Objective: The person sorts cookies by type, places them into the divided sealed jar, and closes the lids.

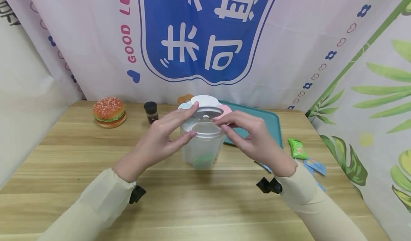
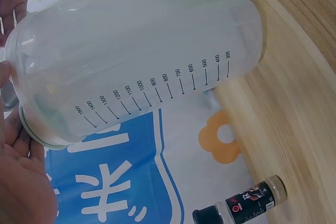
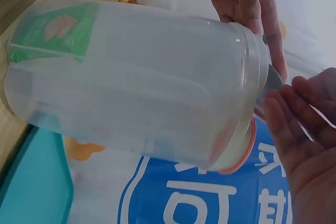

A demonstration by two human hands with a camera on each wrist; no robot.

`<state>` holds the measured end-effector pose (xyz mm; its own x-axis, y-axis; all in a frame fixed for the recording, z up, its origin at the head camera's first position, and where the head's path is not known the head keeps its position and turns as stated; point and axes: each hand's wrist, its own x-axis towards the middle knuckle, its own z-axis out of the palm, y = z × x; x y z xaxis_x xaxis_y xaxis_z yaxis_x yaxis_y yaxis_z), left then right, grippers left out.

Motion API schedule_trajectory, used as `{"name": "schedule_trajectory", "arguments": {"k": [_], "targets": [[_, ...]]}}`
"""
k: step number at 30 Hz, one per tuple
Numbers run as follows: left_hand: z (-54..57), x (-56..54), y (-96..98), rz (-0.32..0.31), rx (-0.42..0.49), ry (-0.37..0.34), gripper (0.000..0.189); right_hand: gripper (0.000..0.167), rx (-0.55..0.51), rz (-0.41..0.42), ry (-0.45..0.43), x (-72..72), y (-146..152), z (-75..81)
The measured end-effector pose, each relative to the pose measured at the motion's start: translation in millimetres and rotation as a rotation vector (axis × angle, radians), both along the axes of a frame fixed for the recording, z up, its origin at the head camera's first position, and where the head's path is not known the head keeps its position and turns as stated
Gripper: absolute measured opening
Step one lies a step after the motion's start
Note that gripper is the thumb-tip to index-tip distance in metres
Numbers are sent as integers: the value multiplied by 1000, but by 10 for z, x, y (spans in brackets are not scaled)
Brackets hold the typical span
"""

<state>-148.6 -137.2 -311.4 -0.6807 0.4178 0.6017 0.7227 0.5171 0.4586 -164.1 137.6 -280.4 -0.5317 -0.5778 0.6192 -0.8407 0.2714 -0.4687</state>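
In the head view, a translucent measuring canister stands upright on the wooden table, its grey flap raised and a green packet at its bottom. Taking the canister as the clock's centre, the left hand is at nine, fingers extended by the flap, thumb touching the rim, not wrapped around it. The right hand, at three, bends its fingers beside the flap; whether they pinch it I cannot tell. A black-capped shaker sits at ten, a teal tray at two.
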Motion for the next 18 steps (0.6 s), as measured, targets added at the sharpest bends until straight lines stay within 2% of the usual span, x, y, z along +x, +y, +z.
{"name": "schedule_trajectory", "arguments": {"k": [6,11,13,16,18], "targets": [[5,1,3,-3,2,-3,72,19,-158,-47,72,-53,251,-127],[8,4,15,-6,1,-2,72,22,-170,-126,55,-118,611,-295],[8,1,16,-6,4,-3,72,20,-160,-192,-1,-153,778,-358],[11,-4,14,-7,11,-3,72,15,-135,-333,-170,-212,1026,-420],[17,-5,9,-5,12,-6,72,18,-77,-442,-272,-263,1207,-458]]}}
